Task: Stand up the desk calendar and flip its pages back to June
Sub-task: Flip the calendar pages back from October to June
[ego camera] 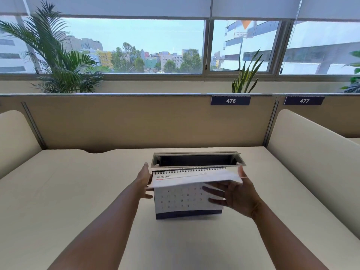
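Note:
The desk calendar [183, 201] stands upright on the cream desk [68, 191], spiral binding on top, dark blue base below. A page headed AUGUST [194, 178] is lifted nearly horizontal, and a page with a date grid hangs under it. My left hand [145, 182] presses against the calendar's left edge near the binding. My right hand [235, 195] pinches the lifted page at its right corner, thumb above and fingers spread beneath.
An open cable tray [196, 158] is sunk in the desk just behind the calendar. Beige partitions stand behind and at both sides, with number plates 476 [230, 100] and 477 [304, 100]. Potted plants [58, 61] stand at the window beyond.

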A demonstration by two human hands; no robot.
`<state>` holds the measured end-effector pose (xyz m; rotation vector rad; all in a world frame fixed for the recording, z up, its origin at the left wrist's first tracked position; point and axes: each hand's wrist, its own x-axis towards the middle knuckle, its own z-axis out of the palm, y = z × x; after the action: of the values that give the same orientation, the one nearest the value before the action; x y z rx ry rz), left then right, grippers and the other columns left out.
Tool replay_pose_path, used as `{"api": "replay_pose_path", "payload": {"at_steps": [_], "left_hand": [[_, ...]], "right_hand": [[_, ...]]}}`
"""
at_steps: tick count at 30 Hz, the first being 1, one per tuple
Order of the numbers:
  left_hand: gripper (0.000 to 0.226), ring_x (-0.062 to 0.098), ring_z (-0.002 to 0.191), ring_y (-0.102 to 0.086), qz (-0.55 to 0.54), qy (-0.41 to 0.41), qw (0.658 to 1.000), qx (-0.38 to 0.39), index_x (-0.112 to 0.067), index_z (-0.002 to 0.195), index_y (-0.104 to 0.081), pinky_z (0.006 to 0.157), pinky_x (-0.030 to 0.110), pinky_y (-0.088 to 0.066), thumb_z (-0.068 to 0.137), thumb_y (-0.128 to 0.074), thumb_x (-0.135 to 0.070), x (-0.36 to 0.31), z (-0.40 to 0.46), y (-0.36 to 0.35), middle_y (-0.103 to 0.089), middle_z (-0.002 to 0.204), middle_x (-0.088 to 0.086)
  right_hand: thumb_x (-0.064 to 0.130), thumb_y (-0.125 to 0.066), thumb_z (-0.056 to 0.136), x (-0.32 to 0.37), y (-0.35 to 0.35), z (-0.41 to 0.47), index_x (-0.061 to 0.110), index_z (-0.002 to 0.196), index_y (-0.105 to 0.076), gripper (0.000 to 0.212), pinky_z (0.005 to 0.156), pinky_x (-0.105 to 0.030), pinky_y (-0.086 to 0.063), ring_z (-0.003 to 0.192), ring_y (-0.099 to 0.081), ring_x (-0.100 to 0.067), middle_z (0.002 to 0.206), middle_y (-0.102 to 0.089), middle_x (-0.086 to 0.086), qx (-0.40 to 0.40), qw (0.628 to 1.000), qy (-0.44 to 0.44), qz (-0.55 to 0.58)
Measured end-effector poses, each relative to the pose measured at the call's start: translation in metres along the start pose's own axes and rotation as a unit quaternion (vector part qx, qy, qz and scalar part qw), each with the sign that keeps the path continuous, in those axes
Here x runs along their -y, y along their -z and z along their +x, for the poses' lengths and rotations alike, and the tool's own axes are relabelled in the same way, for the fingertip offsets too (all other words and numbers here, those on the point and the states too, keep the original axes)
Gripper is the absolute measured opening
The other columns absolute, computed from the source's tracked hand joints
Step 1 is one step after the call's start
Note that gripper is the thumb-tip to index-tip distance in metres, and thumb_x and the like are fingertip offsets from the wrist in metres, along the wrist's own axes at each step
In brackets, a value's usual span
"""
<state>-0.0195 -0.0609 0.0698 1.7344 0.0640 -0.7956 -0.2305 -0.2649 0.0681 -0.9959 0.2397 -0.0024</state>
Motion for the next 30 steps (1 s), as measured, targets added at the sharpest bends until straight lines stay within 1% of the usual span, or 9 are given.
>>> {"api": "replay_pose_path", "payload": {"at_steps": [2, 4, 11, 14, 17, 20, 22, 26, 30], "left_hand": [[0.067, 0.031, 0.097, -0.054, -0.004, -0.005, 1.0, 0.002, -0.006, 0.098, -0.055, 0.084, 0.044, -0.037, 0.092, -0.015, -0.059, 0.002, 0.0, 0.001, -0.06, 0.103, 0.015], [0.064, 0.032, 0.094, -0.055, 0.005, -0.028, 1.0, 0.011, -0.007, 0.088, -0.056, 0.083, 0.045, -0.038, 0.094, -0.016, -0.056, 0.003, 0.0, 0.001, -0.061, 0.1, 0.016], [0.082, 0.031, 0.1, -0.05, -0.003, -0.005, 1.0, 0.023, -0.007, 0.078, -0.062, 0.088, 0.046, -0.034, 0.091, -0.002, -0.06, 0.004, 0.003, 0.002, -0.06, 0.098, 0.012], [0.083, 0.032, 0.101, -0.049, -0.01, -0.007, 1.0, 0.018, -0.004, 0.081, -0.062, 0.093, 0.048, -0.034, 0.09, -0.002, -0.062, 0.004, 0.006, 0.0, -0.059, 0.103, 0.012], [0.084, 0.033, 0.107, -0.048, -0.009, -0.01, 1.0, 0.018, -0.002, 0.101, -0.059, 0.102, 0.052, -0.032, 0.088, -0.005, -0.065, 0.005, 0.007, 0.0, -0.056, 0.107, 0.012], [0.084, 0.033, 0.106, -0.049, 0.002, -0.026, 0.999, 0.022, -0.005, 0.091, -0.062, 0.096, 0.05, -0.035, 0.084, -0.012, -0.072, 0.004, 0.008, 0.001, -0.059, 0.1, 0.011], [0.077, 0.032, 0.102, -0.051, 0.017, -0.038, 0.999, 0.029, -0.009, 0.088, -0.063, 0.089, 0.047, -0.036, 0.083, -0.02, -0.072, 0.003, 0.005, 0.001, -0.06, 0.093, 0.009], [0.048, 0.027, 0.092, -0.054, 0.049, -0.051, 0.997, 0.034, -0.014, 0.079, -0.059, 0.082, 0.041, -0.038, 0.089, -0.037, -0.056, 0.005, -0.002, 0.0, -0.061, 0.09, 0.008], [0.041, 0.023, 0.075, -0.055, 0.043, -0.055, 0.998, -0.002, -0.012, 0.074, -0.057, 0.079, 0.041, -0.04, 0.091, -0.04, -0.045, 0.003, -0.005, -0.005, -0.062, 0.08, 0.008]], "right_hand": [[0.085, -0.028, 0.06, 0.006, -0.007, 0.005, 0.015, 0.121, -0.061, 0.099, 0.104, -0.049, -0.037, 0.125, -0.051, -0.027, 0.131, -0.06, -0.007, 0.046, 0.998, 0.022, 0.022], [0.087, -0.026, 0.058, 0.011, -0.013, 0.011, 0.018, 0.124, -0.059, 0.1, 0.107, -0.049, -0.032, 0.128, -0.048, -0.025, 0.132, -0.059, -0.005, 0.059, 0.997, 0.042, 0.027], [0.08, -0.025, 0.063, 0.022, -0.028, 0.024, 0.027, 0.124, -0.055, 0.086, 0.108, -0.05, -0.029, 0.13, -0.042, -0.022, 0.14, -0.05, -0.001, 0.025, 0.997, 0.065, -0.036], [0.081, -0.04, 0.057, 0.024, -0.036, 0.027, 0.03, 0.117, -0.057, 0.08, 0.107, -0.044, -0.029, 0.128, -0.043, -0.016, 0.14, -0.048, 0.002, -0.005, 0.992, 0.095, -0.082], [0.071, -0.06, 0.056, 0.023, -0.041, 0.032, 0.029, 0.111, -0.06, 0.069, 0.101, -0.036, -0.036, 0.118, -0.05, -0.012, 0.126, -0.057, 0.004, -0.051, 0.978, 0.137, -0.147], [0.033, -0.06, 0.082, 0.017, -0.045, 0.035, 0.029, 0.099, -0.067, 0.019, 0.074, -0.017, -0.052, 0.1, -0.061, -0.016, 0.108, -0.067, 0.002, -0.116, 0.939, 0.201, -0.253], [0.018, -0.063, 0.083, 0.011, -0.044, 0.038, 0.025, 0.093, -0.07, 0.013, 0.057, -0.013, -0.05, 0.086, -0.065, -0.017, 0.094, -0.07, 0.0, -0.204, 0.874, 0.249, -0.363], [0.011, -0.062, 0.084, -0.002, -0.034, 0.046, 0.01, 0.09, -0.07, 0.01, 0.055, -0.012, -0.042, 0.075, -0.06, -0.013, 0.09, -0.071, -0.007, -0.395, 0.77, 0.289, -0.41], [0.013, -0.061, 0.085, -0.013, -0.018, 0.049, 0.007, 0.091, -0.062, 0.008, 0.063, -0.026, -0.044, 0.08, -0.058, -0.021, 0.099, -0.069, -0.014, -0.519, 0.754, 0.222, -0.335]]}}
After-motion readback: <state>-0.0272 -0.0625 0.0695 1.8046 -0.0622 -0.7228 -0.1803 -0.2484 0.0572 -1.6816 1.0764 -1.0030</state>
